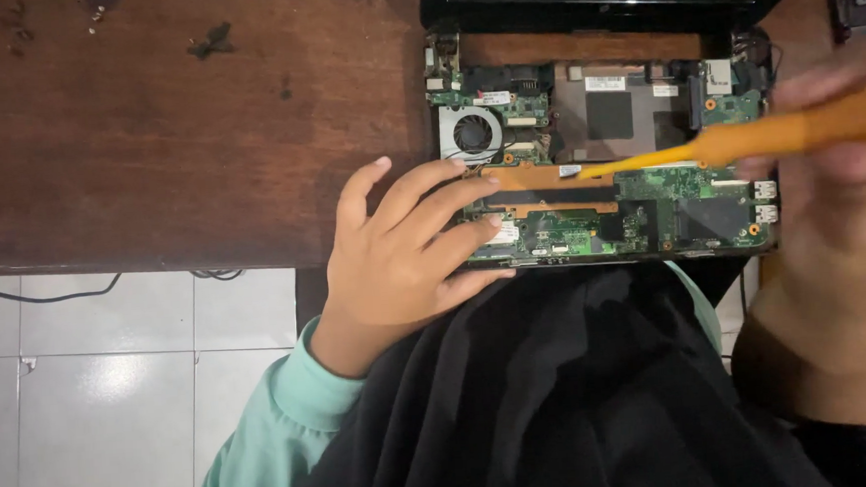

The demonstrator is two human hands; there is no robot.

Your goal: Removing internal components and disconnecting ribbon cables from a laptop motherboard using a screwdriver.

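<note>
An opened laptop's green circuit board [652, 215] lies on the dark wooden counter [166, 139], its small round fan [472, 134] at the upper left. The left hand [403, 250] rests spread and flat on the board's left end, fingers apart, gripping nothing. The right hand [841, 198] — blurred, close to the camera — is closed around an orange pry tool [727, 142], whose thin tip touches the board's middle.
</note>
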